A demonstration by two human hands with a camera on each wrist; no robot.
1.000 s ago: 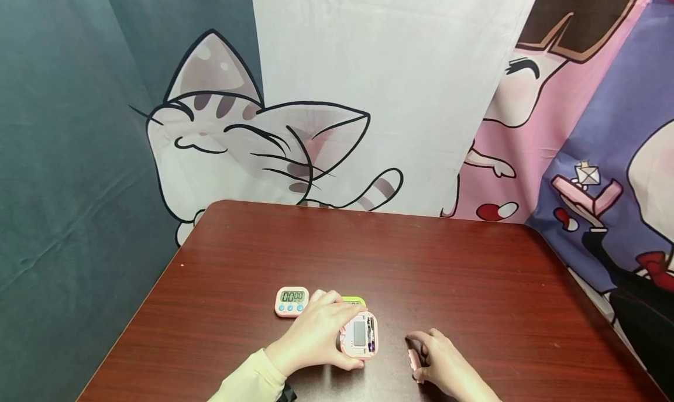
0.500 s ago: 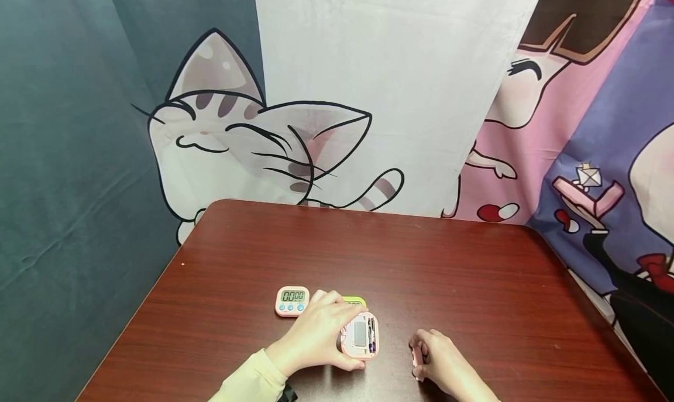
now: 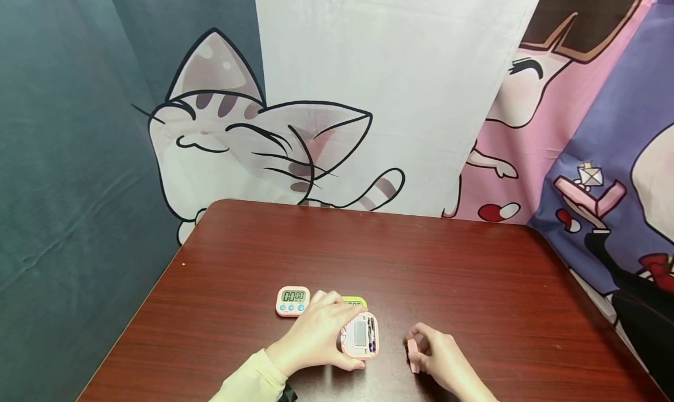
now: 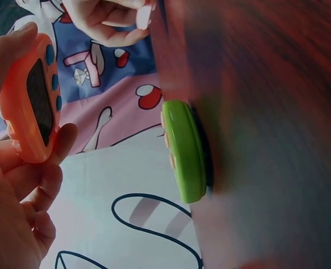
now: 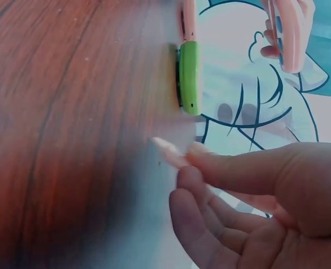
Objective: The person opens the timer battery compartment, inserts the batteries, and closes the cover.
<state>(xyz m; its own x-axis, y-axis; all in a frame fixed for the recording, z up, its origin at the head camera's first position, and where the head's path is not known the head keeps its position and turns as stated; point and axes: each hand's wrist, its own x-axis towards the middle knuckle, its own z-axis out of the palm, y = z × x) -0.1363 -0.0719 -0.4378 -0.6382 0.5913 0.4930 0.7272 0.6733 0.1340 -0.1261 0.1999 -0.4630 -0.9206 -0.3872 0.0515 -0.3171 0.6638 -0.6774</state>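
My left hand [image 3: 310, 337] grips a pink digital timer [image 3: 360, 335] by its edges, its back turned up to the head camera. A narrow uncovered slot [image 3: 371, 335] along its right side shows a dark battery-like cylinder. In the left wrist view the timer's screen and blue buttons [image 4: 55, 82] face away from the palm. My right hand [image 3: 439, 355] pinches a small flat pink piece, like a battery cover [image 3: 412, 355], between thumb and fingers, just right of the timer. That piece looks blurred in the right wrist view [image 5: 168, 151].
Behind the left hand, a green timer [image 3: 355, 301] lies on the table, partly hidden. Left of it sits another pink timer [image 3: 292, 301] reading 00:00. The brown wooden table [image 3: 368, 250] ends at a printed cloth backdrop [image 3: 411, 98].
My right hand first shifted slightly right, then back left and a little farther from me, turning the pink cover as its fingers moved. The left hand and its timer stay nearly still.
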